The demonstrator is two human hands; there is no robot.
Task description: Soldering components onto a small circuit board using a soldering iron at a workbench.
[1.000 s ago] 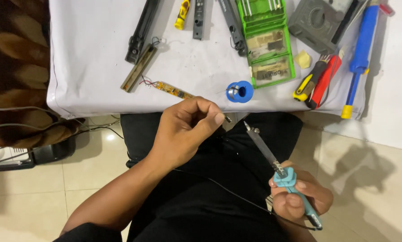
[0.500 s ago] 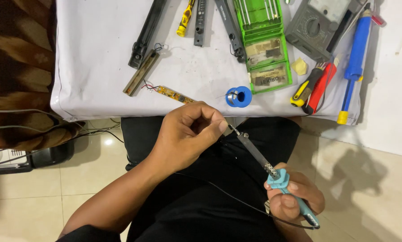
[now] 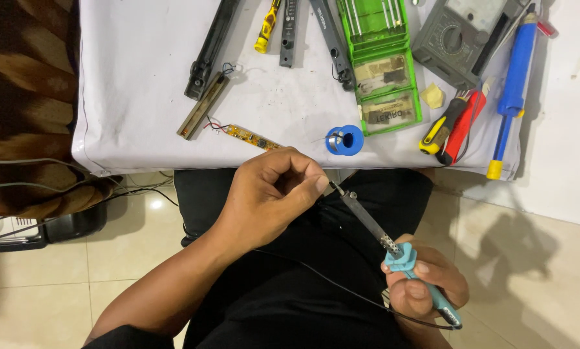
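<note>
- The soldering iron [image 3: 393,249] lies slantwise over the person's lap, below the table edge, its teal handle low on the right and its metal shaft running up and left.
- The right hand [image 3: 426,284] is clenched round the teal handle, thumb on top near the collar; a thin black cord trails from the handle's end across the dark trousers.
- The left hand [image 3: 270,194] is pinched shut at the iron's tip, thumb and forefinger pressed together right where the tip ends; whether anything small sits between them cannot be told.
- Just above the left hand, at the near edge of the white cloth [image 3: 141,97], lies a narrow orange circuit strip [image 3: 248,136] with red and black wires at its left end.
- To the right of the strip, a blue solder spool [image 3: 344,139] stands near the cloth's edge.
- Above the spool lies an open green case [image 3: 380,61] holding thin bits and small boards.
- Right of the case sit a grey multimeter [image 3: 455,40], a yellow-and-black pair of pliers beside a red-handled tool [image 3: 461,126], and a long blue desoldering pump [image 3: 513,87] with a yellow tip.
- At the top left of the cloth lie long black bars [image 3: 209,48], a brass-coloured bar [image 3: 201,108] and a yellow screwdriver [image 3: 267,26].
- A patterned brown fabric [image 3: 25,97] lies left of the table; the floor is pale tile.
</note>
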